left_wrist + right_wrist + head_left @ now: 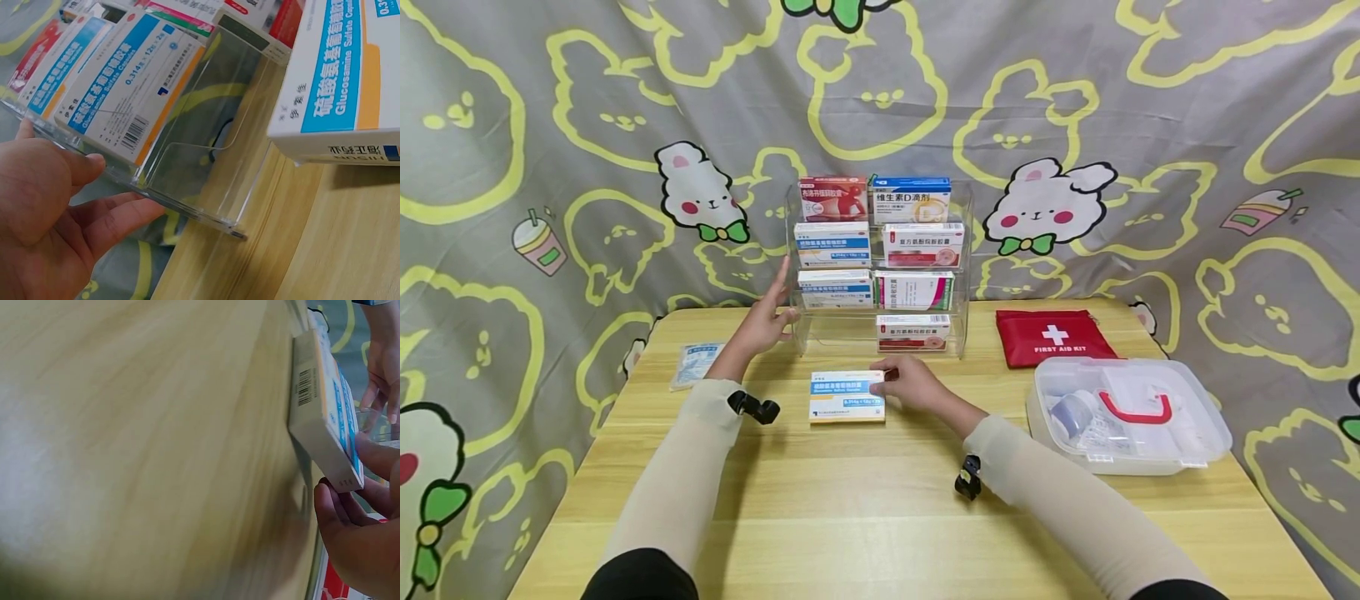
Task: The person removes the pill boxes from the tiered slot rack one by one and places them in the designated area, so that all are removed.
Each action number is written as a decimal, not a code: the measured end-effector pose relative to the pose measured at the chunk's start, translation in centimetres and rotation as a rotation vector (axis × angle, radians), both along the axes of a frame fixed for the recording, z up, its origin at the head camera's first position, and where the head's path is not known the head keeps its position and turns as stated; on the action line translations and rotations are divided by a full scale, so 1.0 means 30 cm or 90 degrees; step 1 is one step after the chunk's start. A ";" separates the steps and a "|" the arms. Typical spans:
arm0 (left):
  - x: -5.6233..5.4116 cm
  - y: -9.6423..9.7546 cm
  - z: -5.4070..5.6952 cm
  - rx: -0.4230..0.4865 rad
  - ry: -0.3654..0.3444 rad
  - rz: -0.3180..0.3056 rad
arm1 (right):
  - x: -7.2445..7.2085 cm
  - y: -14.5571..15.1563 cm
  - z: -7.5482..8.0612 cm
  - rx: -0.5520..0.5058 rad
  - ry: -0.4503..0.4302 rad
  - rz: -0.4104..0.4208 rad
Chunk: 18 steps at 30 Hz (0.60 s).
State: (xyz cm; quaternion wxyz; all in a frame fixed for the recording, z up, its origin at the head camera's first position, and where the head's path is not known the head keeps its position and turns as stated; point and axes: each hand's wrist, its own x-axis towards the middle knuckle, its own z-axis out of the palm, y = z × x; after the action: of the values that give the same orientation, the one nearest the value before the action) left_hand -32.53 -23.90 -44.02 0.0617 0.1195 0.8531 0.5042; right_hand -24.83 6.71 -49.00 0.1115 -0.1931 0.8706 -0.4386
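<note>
My right hand (914, 387) pinches the right end of a white, blue and orange glucosamine capsule box (842, 402), thumb on its printed face. The box is tilted up in front of a clear tiered display stand (837, 330). In the right wrist view, the fingers sit behind the box (312, 415). My left hand (763, 323) rests against the stand's left side, its fingers spread along the clear edge in the left wrist view. Two matching glucosamine boxes (833, 290) stand one above the other in the left column; the bottom left tier holds no box.
Other medicine boxes (913, 332) fill the stand's right column, and a red box (832, 200) tops the left. To the right lie a red first aid pouch (1054, 337) and a clear lidded case (1138, 454) with a red handle. A small packet (694, 363) lies at left.
</note>
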 end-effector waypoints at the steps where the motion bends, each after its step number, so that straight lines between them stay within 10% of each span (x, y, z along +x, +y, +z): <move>1: 0.001 0.000 0.000 0.002 0.000 0.001 | 0.001 0.000 -0.004 0.003 -0.003 0.004; 18: 0.001 -0.001 -0.005 0.011 0.008 -0.007 | 0.006 0.002 -0.044 0.003 -0.014 0.048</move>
State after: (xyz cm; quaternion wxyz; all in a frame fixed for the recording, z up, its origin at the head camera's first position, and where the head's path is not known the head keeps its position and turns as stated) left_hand -32.49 -23.94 -44.16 0.0578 0.1279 0.8482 0.5107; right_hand -24.66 6.78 -50.31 0.1380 -0.2211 0.8622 -0.4343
